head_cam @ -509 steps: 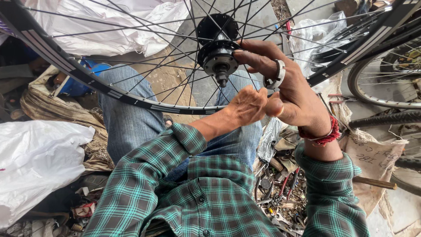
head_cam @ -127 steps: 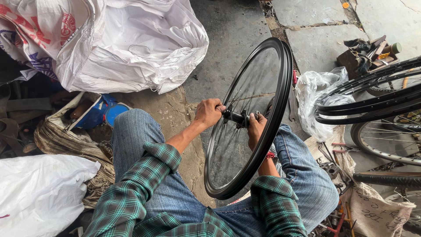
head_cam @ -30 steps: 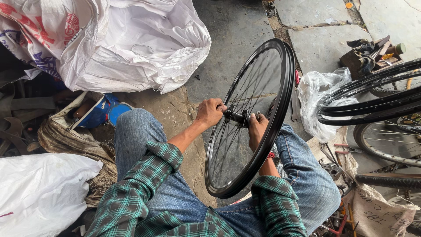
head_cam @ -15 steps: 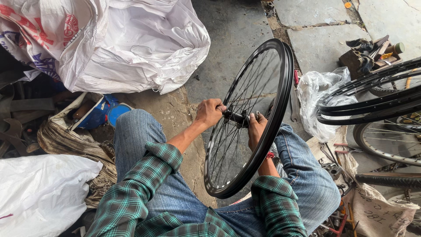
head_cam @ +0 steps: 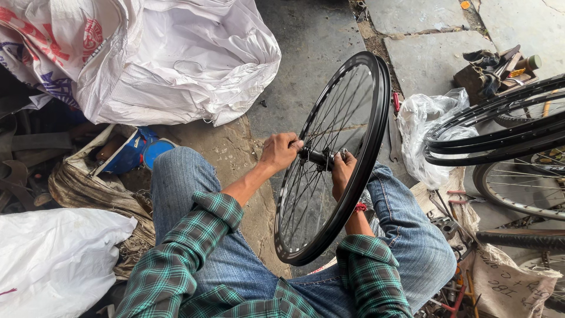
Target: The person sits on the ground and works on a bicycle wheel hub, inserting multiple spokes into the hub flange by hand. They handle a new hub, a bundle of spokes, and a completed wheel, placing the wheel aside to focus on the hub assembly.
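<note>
While the big white sack (head_cam: pixel 176 59) fills the upper left of the concrete floor (head_cam: pixel 312 35), a black spoked bicycle wheel (head_cam: pixel 353 118) stands upright on edge between the person's denim-clad knees. More wheels (head_cam: pixel 500 118) lie stacked at right. The left hand (head_cam: pixel 279 152) is closed on one end of the hub axle (head_cam: pixel 318 156); the right hand (head_cam: pixel 342 171) grips the opposite end through the spokes.

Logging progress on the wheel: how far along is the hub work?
Done: black spoked wheel stands upright between the knees, spokes laced, no tyre on the rim. In hand: left hand and right hand grip opposite ends of the hub axle. Left: cannot tell; no tool in either hand, more bare rims wait at right.
</note>
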